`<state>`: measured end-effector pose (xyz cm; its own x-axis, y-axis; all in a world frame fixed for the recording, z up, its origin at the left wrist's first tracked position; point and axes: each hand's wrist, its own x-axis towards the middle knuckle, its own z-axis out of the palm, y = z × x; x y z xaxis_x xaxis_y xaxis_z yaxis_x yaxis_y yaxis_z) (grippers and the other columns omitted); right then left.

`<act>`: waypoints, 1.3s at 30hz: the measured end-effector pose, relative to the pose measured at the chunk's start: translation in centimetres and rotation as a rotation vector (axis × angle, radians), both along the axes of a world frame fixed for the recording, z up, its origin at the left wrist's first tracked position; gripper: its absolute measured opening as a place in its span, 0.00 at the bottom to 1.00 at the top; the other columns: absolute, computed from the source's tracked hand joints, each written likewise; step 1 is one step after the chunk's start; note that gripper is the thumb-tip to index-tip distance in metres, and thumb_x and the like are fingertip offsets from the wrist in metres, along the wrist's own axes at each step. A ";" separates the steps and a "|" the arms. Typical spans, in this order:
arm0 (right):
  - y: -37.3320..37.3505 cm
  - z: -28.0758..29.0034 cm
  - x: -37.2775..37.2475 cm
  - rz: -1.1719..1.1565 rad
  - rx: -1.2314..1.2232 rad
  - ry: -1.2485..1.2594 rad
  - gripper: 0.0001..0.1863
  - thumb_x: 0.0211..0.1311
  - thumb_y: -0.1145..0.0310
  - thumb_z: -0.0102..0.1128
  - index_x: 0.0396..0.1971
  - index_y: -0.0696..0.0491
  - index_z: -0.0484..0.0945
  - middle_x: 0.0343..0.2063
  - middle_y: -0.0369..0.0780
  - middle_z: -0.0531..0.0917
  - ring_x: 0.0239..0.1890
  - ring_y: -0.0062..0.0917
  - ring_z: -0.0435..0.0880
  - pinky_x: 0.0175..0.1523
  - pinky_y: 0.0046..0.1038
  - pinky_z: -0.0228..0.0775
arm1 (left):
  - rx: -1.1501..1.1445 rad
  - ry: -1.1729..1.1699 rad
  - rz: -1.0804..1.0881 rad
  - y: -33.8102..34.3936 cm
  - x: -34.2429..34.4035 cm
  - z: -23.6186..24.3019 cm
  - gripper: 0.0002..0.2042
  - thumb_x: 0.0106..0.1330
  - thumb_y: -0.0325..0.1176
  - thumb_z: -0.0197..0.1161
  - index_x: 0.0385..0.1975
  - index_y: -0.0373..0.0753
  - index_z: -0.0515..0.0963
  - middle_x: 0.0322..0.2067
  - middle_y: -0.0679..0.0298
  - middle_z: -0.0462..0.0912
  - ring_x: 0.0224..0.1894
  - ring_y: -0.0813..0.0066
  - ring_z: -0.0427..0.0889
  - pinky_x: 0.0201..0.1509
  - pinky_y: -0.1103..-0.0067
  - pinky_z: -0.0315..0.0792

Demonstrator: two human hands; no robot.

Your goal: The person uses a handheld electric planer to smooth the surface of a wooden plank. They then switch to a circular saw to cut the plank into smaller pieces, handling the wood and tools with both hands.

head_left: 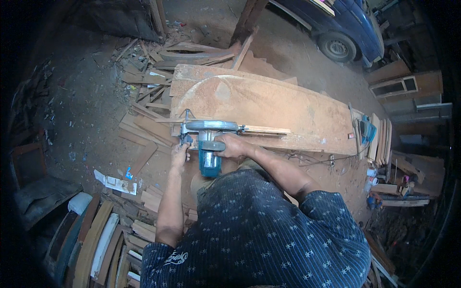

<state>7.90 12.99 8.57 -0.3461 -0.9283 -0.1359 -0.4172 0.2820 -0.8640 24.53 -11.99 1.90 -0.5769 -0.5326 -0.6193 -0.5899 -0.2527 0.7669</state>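
Head view: R hand (233, 145) grip closed round teal-grey circular saw (209, 165); L hand (178, 154) at its left end, pinch unclear from here. Narrow pale timber strip (269, 130) alongside; prob. midway, cut unseen.

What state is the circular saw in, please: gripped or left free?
The circular saw is gripped: the right hand is wrapped around its handle.

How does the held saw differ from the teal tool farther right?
The saw is gripped by the right hand; the teal tool lies with no hand on it. The saw shows a rounded grey guard; the teal tool's visible side is mostly teal. Both have teal casings.
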 end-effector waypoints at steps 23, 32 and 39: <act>0.1 1.5 0.2 0.017 -0.166 -0.110 0.22 0.58 0.57 0.75 0.44 0.58 0.84 0.39 0.54 0.87 0.43 0.48 0.87 0.52 0.43 0.78 | -0.110 -0.018 0.021 -0.3 0.0 4.4 0.10 0.68 0.40 0.69 0.35 0.40 0.81 0.21 0.71 0.78 0.17 0.84 0.73 0.19 0.84 0.67; 24.2 11.2 -5.0 -0.184 -0.069 0.058 0.31 0.46 0.53 0.73 0.48 0.60 0.85 0.34 0.54 0.88 0.37 0.44 0.90 0.47 0.43 0.80 | 0.018 0.175 -0.130 21.5 -9.3 11.3 0.22 0.70 0.40 0.71 0.57 0.35 0.77 0.38 0.63 0.88 0.30 0.82 0.82 0.33 0.83 0.78; 52.6 10.0 -7.7 -0.468 0.133 0.346 0.25 0.42 0.57 0.73 0.40 0.58 0.87 0.27 0.54 0.86 0.33 0.51 0.87 0.41 0.47 0.79 | -0.858 0.206 -0.914 43.1 -17.9 3.5 0.38 0.60 0.53 0.76 0.63 0.32 0.73 0.52 0.53 0.83 0.59 0.64 0.78 0.65 0.63 0.70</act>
<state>0.23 65.59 18.54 -0.7593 -0.6490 -0.0469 -0.4730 0.6001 -0.6451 6.65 31.09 5.42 -0.9887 -0.0750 -0.1297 -0.1370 0.8031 0.5799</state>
